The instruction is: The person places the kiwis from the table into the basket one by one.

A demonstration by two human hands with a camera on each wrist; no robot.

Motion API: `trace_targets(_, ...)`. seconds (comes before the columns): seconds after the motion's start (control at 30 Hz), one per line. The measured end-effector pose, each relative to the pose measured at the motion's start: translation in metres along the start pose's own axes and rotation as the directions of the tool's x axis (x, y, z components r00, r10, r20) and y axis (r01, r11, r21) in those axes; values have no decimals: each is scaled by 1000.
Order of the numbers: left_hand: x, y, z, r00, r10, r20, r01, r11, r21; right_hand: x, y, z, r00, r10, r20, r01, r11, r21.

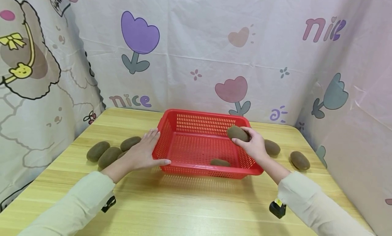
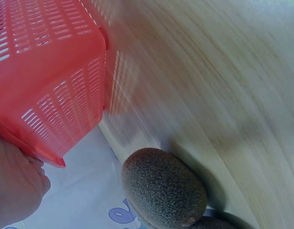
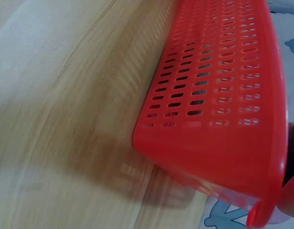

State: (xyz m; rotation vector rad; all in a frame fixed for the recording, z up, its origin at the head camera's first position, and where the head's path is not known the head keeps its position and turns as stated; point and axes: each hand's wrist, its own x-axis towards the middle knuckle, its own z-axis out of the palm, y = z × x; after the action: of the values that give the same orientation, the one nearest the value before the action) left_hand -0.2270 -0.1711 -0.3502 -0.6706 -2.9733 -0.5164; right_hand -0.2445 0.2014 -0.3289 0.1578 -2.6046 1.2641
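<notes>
A red plastic basket (image 1: pixel 196 144) with slotted walls stands on the table, one brown kiwi (image 1: pixel 219 162) inside near its front wall. My left hand (image 1: pixel 144 151) rests at the basket's left side, fingers extended along the rim and thumb over the front edge. Over the right part of the basket, my right hand (image 1: pixel 252 144) holds another kiwi (image 1: pixel 237 133) between thumb and fingers. In the right wrist view the basket wall (image 3: pixel 204 95) hides most of that hand and kiwi.
Several kiwis (image 1: pixel 98 151) lie grouped left of the basket, partly behind my left arm; one kiwi (image 2: pixel 163 188) shows large in the left wrist view. Two more, a nearer kiwi (image 1: pixel 272 147) and a farther kiwi (image 1: pixel 299 160), lie to the right. A printed curtain (image 1: pixel 196 52) hangs behind the wooden table (image 1: pixel 183 208).
</notes>
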Motion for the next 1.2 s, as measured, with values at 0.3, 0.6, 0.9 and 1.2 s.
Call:
trace_targets(0.3,0,1,-2,1000,5,2,-5,1000,10,13,4,17,989,-35,146,51,993,-109)
trace_targets(0.6,-1,0,-1,1000,10,-2,-10,1000,15,20,5,29,928,-68,366,145,972,-185)
trace_targets(0.9,-1,1,-1,1000,7,1,-7,1000,0,24,12,35,897,1,441,142,946,-292)
trace_targets(1.2,-1,0,-1,1000,2,2,-2,1000,-1,22,13,36,863,-3,505,192,927,-322)
